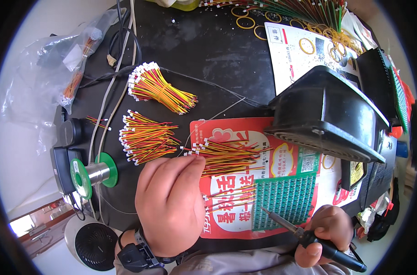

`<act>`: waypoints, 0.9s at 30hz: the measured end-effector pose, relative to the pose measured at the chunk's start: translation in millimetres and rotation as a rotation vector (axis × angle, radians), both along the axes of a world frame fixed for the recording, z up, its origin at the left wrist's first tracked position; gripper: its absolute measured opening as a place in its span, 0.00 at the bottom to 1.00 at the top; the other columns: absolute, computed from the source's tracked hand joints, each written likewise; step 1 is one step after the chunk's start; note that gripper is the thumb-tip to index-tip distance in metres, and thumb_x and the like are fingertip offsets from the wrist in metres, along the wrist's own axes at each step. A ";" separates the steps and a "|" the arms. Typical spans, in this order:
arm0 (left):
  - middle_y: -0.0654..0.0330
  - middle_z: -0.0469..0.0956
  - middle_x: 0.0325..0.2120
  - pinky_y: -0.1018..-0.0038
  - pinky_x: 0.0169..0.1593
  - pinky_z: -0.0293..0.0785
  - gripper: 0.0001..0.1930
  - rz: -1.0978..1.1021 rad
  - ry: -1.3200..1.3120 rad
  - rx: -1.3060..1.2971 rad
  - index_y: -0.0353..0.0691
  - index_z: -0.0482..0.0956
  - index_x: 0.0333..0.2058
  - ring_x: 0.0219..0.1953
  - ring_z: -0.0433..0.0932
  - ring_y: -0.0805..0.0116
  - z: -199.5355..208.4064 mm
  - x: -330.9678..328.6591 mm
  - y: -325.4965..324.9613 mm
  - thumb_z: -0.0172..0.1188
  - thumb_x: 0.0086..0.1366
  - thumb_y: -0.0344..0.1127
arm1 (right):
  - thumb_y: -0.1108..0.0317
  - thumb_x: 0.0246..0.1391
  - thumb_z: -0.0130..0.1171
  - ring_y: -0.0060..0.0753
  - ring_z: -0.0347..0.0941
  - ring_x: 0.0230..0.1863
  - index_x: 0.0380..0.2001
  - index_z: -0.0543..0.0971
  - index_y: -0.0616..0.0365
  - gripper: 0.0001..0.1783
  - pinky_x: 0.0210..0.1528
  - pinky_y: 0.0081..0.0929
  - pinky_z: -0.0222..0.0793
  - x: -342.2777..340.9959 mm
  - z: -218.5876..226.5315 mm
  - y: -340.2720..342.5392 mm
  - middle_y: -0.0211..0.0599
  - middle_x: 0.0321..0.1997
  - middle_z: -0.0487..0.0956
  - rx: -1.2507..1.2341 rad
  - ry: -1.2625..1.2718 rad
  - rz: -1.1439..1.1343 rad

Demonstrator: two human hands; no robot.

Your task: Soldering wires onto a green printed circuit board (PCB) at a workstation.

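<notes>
My left hand (169, 206) reaches over the left part of a red printed sheet (261, 123), its fingers curled together at the near end of a loose pile of red, yellow and black connector wires (231, 158). Its fingertips are hidden, so whatever they pinch does not show. A green circuit board (286, 197) with many small repeated units lies on the sheet. Several wires (231, 198) with white plugs run up to its left edge. In my right hand (330, 227) is a soldering iron (282, 221), slanted, its tip over the board's lower left part.
A black fan-like housing (327, 114) stands behind the board. Left of the sheet are a loose wire pile (146, 137), a banded wire bundle (160, 89) and a green solder spool (82, 178). Cables cross the table's left side. Rubber bands (245, 22) lie at the back.
</notes>
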State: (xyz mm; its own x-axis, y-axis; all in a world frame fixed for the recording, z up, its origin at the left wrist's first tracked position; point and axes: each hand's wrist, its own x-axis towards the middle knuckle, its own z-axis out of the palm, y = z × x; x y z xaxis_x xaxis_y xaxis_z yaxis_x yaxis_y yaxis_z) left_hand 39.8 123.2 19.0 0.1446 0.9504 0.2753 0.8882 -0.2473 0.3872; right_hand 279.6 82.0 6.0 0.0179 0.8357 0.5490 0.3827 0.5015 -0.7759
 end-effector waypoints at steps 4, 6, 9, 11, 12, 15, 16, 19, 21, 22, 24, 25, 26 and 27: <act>0.55 0.77 0.31 0.65 0.38 0.74 0.16 0.013 -0.002 -0.033 0.32 0.80 0.36 0.33 0.75 0.54 1.2 -0.2 -2.2 0.59 0.44 0.19 | 0.54 0.52 0.61 0.21 0.63 0.14 0.28 0.67 0.59 0.20 0.15 0.18 0.54 0.6 -1.9 0.4 0.29 0.15 0.65 -0.008 0.010 0.024; 0.55 0.76 0.30 0.64 0.37 0.74 0.16 0.004 -0.016 -0.029 0.32 0.80 0.35 0.33 0.75 0.54 1.8 -1.1 -2.0 0.59 0.43 0.19 | 0.55 0.52 0.61 0.21 0.63 0.14 0.28 0.67 0.59 0.19 0.15 0.18 0.54 3.4 0.0 2.4 0.29 0.15 0.65 -0.009 0.012 0.050; 0.55 0.76 0.30 0.63 0.37 0.74 0.16 0.003 -0.049 -0.026 0.33 0.80 0.36 0.33 0.75 0.54 6.3 -1.8 -2.9 0.59 0.43 0.18 | 0.56 0.52 0.62 0.22 0.63 0.14 0.28 0.67 0.59 0.19 0.14 0.18 0.55 3.8 -1.6 2.3 0.29 0.15 0.66 0.005 0.039 0.062; 0.55 0.76 0.30 0.63 0.37 0.74 0.17 0.018 -0.073 -0.045 0.33 0.80 0.36 0.33 0.75 0.53 7.5 1.1 -4.0 0.59 0.43 0.18 | 0.57 0.51 0.62 0.22 0.63 0.14 0.28 0.68 0.59 0.19 0.14 0.18 0.55 3.3 -1.4 2.4 0.29 0.15 0.66 0.025 0.061 0.045; 0.55 0.76 0.30 0.62 0.38 0.74 0.17 0.038 -0.099 -0.067 0.33 0.80 0.36 0.34 0.75 0.53 7.4 2.2 -3.9 0.59 0.43 0.17 | 0.57 0.51 0.62 0.22 0.63 0.13 0.28 0.68 0.59 0.18 0.14 0.18 0.55 3.3 -0.4 3.0 0.30 0.15 0.66 0.019 0.059 0.039; 0.54 0.75 0.30 0.62 0.38 0.73 0.17 0.015 -0.062 -0.075 0.33 0.80 0.36 0.34 0.75 0.52 6.6 5.0 -0.8 0.58 0.44 0.17 | 0.57 0.51 0.62 0.22 0.62 0.14 0.28 0.68 0.59 0.18 0.15 0.18 0.53 7.9 5.7 3.0 0.29 0.15 0.65 0.017 0.043 0.047; 0.54 0.75 0.30 0.62 0.38 0.73 0.17 0.008 -0.072 -0.065 0.33 0.80 0.36 0.34 0.75 0.52 7.9 4.5 -1.1 0.58 0.44 0.17 | 0.57 0.51 0.62 0.22 0.61 0.14 0.27 0.68 0.58 0.18 0.15 0.19 0.52 10.1 8.5 2.4 0.29 0.15 0.64 0.013 0.035 0.065; 0.53 0.75 0.31 0.62 0.38 0.72 0.15 -0.004 -0.049 -0.059 0.32 0.80 0.35 0.33 0.75 0.53 7.5 5.9 -0.7 0.58 0.44 0.17 | 0.54 0.52 0.62 0.22 0.58 0.18 0.28 0.68 0.57 0.20 0.19 0.21 0.49 25.8 13.3 -4.6 0.29 0.17 0.63 0.238 0.179 -0.060; 0.53 0.74 0.31 0.63 0.37 0.72 0.14 0.014 0.001 -0.059 0.32 0.80 0.34 0.33 0.74 0.53 6.3 3.6 -3.3 0.58 0.45 0.17 | 0.46 0.56 0.59 0.21 0.54 0.24 0.32 0.67 0.58 0.24 0.25 0.22 0.48 29.7 22.5 -2.4 0.27 0.19 0.60 0.346 0.209 -0.261; 0.53 0.74 0.31 0.63 0.38 0.72 0.13 0.026 -0.007 -0.063 0.32 0.80 0.34 0.33 0.74 0.53 4.5 4.4 -4.2 0.59 0.46 0.18 | 0.45 0.56 0.58 0.21 0.53 0.24 0.35 0.68 0.58 0.25 0.26 0.22 0.48 35.8 23.7 4.3 0.27 0.19 0.60 0.398 0.169 -0.345; 0.53 0.74 0.31 0.63 0.38 0.72 0.12 0.045 -0.045 -0.063 0.32 0.80 0.33 0.34 0.74 0.53 7.0 8.4 -4.5 0.59 0.47 0.18 | 0.38 0.56 0.55 0.22 0.53 0.23 0.42 0.70 0.58 0.31 0.27 0.21 0.49 66.6 32.8 2.3 0.27 0.22 0.61 0.374 -0.011 -0.315; 0.53 0.74 0.31 0.63 0.38 0.72 0.12 0.076 -0.064 -0.075 0.32 0.80 0.33 0.34 0.74 0.53 8.4 9.0 -4.4 0.59 0.47 0.18 | 0.41 0.60 0.51 0.31 0.65 0.26 0.48 0.68 0.56 0.29 0.29 0.28 0.63 85.8 33.3 -3.0 0.35 0.26 0.69 0.371 -0.164 -0.350; 0.53 0.74 0.31 0.63 0.38 0.72 0.12 0.071 -0.067 -0.071 0.32 0.80 0.33 0.34 0.74 0.53 7.4 9.4 -3.1 0.59 0.47 0.18 | 0.43 0.62 0.49 0.31 0.63 0.25 0.50 0.67 0.55 0.27 0.29 0.29 0.62 80.2 33.2 1.9 0.35 0.25 0.67 0.399 -0.315 -0.580; 0.53 0.75 0.32 0.63 0.38 0.72 0.11 0.034 -0.049 -0.049 0.32 0.80 0.32 0.35 0.74 0.53 5.5 8.3 -1.9 0.59 0.47 0.18 | 0.44 0.63 0.48 0.30 0.62 0.24 0.51 0.66 0.53 0.25 0.28 0.29 0.60 74.6 33.5 8.1 0.34 0.25 0.65 0.422 -0.465 -0.811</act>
State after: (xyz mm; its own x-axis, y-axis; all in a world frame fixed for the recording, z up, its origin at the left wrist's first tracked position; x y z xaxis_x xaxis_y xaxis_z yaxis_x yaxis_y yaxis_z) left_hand 48.1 121.3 24.5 0.0991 0.9672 0.2339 0.8757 -0.1964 0.4411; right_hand 354.1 90.1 39.5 0.2017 0.4040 0.8922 0.9460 0.1558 -0.2844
